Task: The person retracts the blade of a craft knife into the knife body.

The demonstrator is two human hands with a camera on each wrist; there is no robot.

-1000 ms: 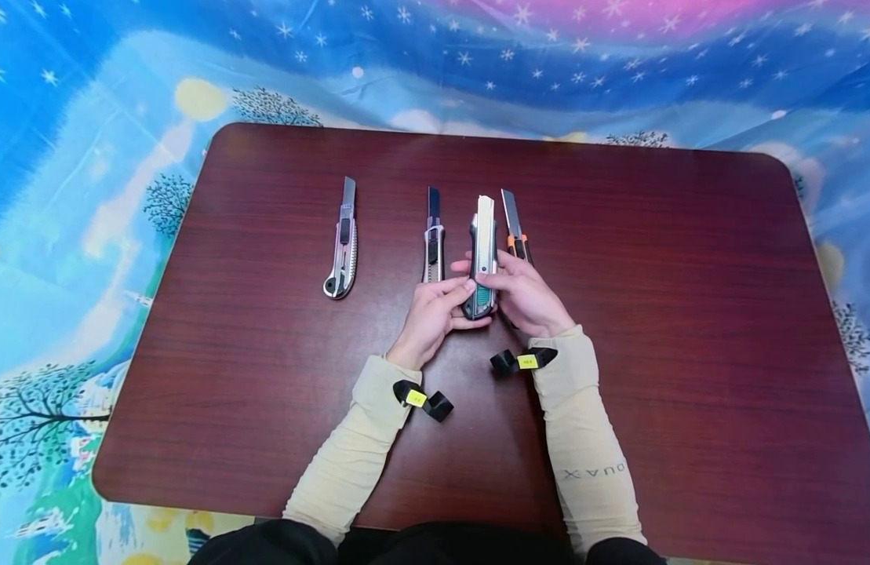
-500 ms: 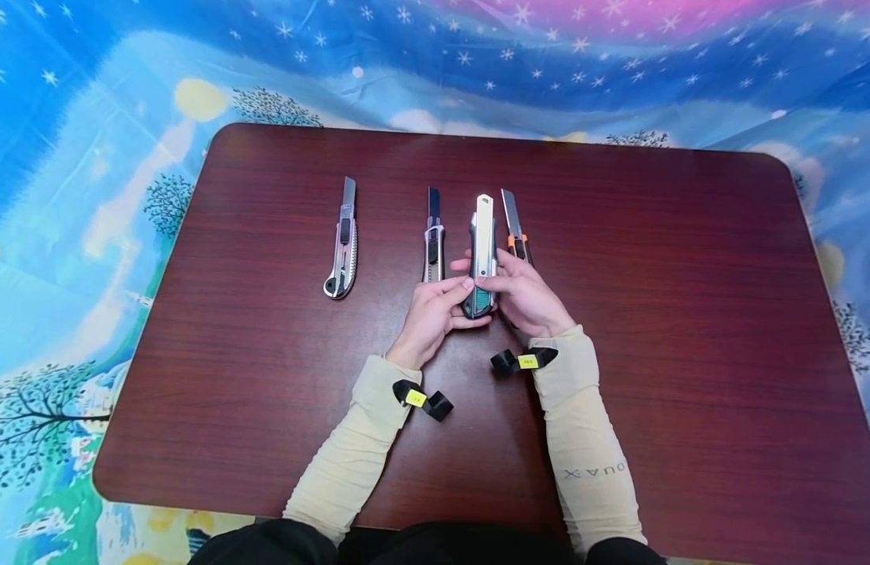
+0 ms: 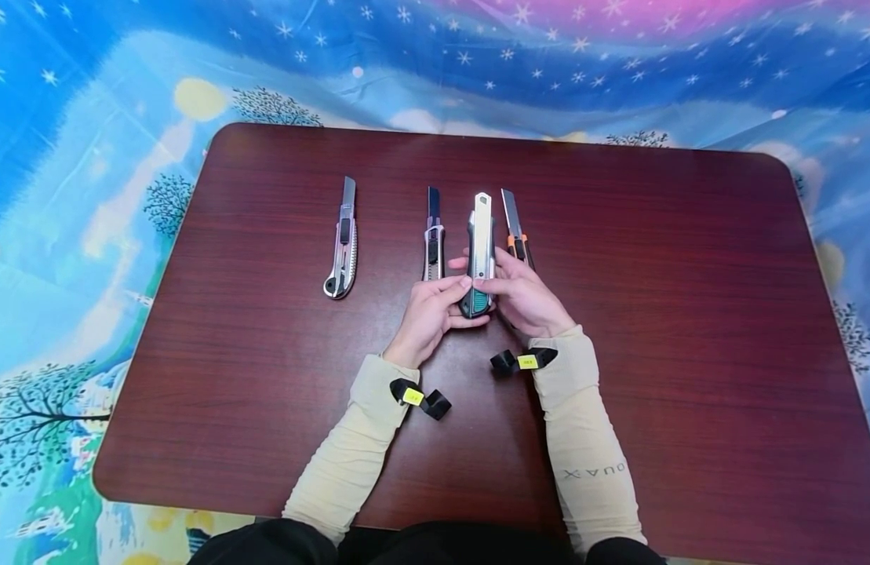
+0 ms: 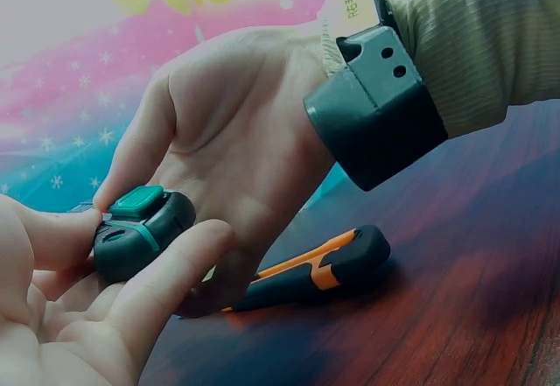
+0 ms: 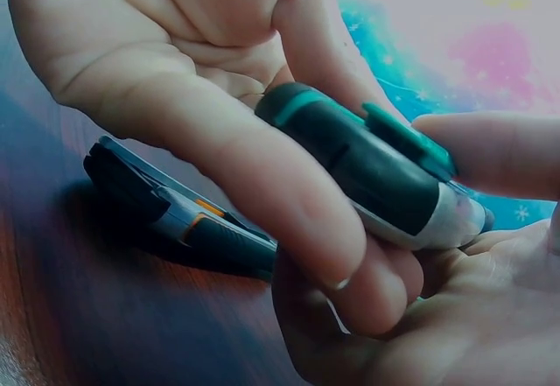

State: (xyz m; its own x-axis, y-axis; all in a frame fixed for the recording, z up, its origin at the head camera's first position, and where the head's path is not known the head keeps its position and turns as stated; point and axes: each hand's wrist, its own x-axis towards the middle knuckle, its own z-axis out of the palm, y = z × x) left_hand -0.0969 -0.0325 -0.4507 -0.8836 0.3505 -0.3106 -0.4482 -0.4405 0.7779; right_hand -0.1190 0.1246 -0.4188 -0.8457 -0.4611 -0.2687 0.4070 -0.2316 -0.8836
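Note:
A utility knife with a black body, silver metal channel and green slider is held in front of me between both hands, slightly above the table. My left hand grips its butt end, thumb on the near side and a finger curled underneath. My right hand holds it from the other side, with the thumb at the green part and fingers behind. In the left wrist view the knife's rounded black end faces the camera. No blade shows beyond the metal channel.
Three other knives with blades out lie on the brown table: a silver one at left, a grey one with a dark blade beside my left hand, and an orange-and-black one behind my right hand.
The held knife has shifted very slightly left and up, and the hole at its metal tip now shows. My left hand moved a little with it; the right stays nearly still.

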